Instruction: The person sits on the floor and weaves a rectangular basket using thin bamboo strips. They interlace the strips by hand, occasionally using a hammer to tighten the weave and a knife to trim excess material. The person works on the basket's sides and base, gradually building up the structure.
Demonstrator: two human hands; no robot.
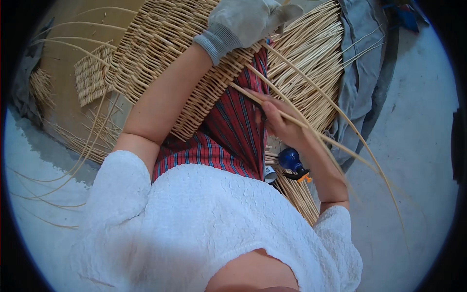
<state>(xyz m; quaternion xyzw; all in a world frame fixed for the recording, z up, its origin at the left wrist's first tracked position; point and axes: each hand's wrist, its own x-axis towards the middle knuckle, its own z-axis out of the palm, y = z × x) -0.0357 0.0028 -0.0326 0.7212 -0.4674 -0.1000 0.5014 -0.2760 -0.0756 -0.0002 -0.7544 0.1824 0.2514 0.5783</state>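
Head view: taking the big woven wicker panel [158, 39] as reference; it slants across the person's lap, upper middle. Far left of it: bundle of short sticks [42, 87]. Just left: small woven piece [91, 77], pale, roughly square. Below that, left of the panel's near end: loose sticks [99, 131], scattered. Long strands [335, 104] stick out of the panel on both sides, curving.

Left hand [248, 22], in a grey glove, sits over the panel's upper right part; fingers mostly out of sight, can't tell if they're closed on it. Under the panel and off its right edge: red striped cloth [221, 129] over the lap.

Right hand [284, 121], bare, right of the panel: thumb and fingers closed on a pale strand [243, 91] that leaves the panel's right edge. Dark object [263, 115] at those fingers, too hidden to identify. Lower right of the panel: white cylinder [270, 174], then blue bottle [290, 159] with black and orange top. Right of the panel: heap of strands [311, 53], lying on grey cloth [360, 73].
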